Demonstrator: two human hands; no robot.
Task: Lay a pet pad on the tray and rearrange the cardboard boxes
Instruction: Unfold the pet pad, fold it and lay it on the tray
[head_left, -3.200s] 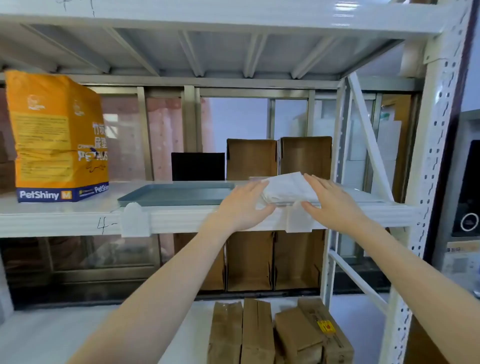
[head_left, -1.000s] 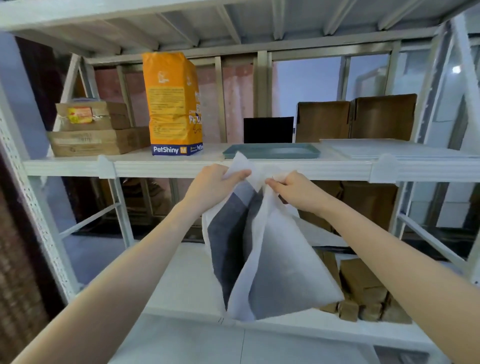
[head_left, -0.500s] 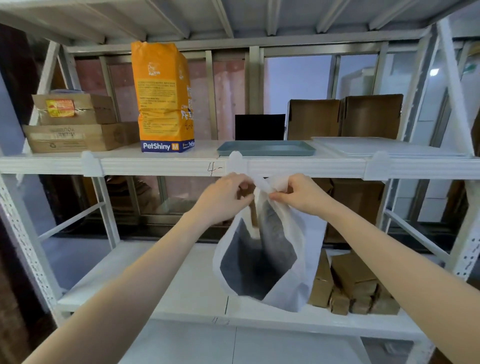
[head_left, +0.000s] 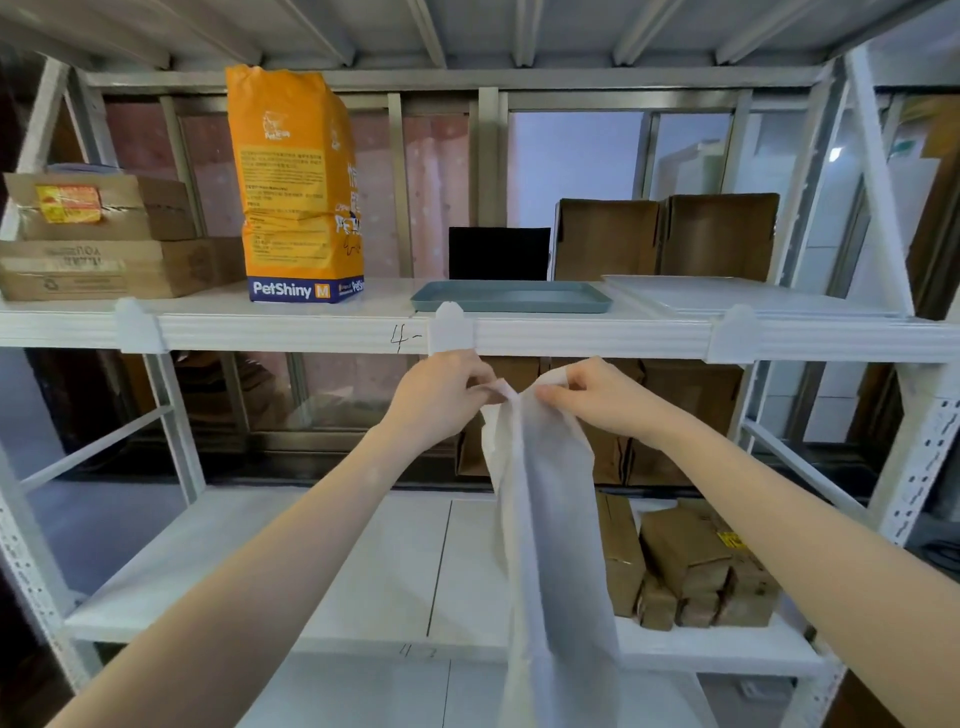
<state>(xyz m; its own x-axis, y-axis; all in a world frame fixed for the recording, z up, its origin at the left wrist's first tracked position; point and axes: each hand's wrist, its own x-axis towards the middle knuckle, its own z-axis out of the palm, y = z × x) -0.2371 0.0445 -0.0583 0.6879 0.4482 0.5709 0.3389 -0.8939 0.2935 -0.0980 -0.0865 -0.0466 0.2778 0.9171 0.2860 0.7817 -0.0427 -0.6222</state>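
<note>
A white pet pad (head_left: 550, 545) hangs down in a long narrow fold below the upper shelf. My left hand (head_left: 447, 400) and my right hand (head_left: 592, 395) pinch its top edge close together. The blue-grey tray (head_left: 511, 300) lies flat and empty on the upper shelf, just above my hands. Two brown cardboard boxes (head_left: 665, 236) stand upright behind the tray to the right. More cardboard boxes (head_left: 691, 566) lie on the lower shelf at the right, partly hidden by the pad.
An orange PetShiny bag (head_left: 298, 187) stands left of the tray. Stacked flat cardboard boxes (head_left: 98, 244) sit at the far left. A stack of white pads (head_left: 748, 299) lies right of the tray. A black panel (head_left: 498, 253) stands behind it. White shelf uprights frame both sides.
The pad was pulled from the stack on the shelf and brought down. Since half a second ago it has dropped from a rounded open bundle into a long narrow hanging strip.
</note>
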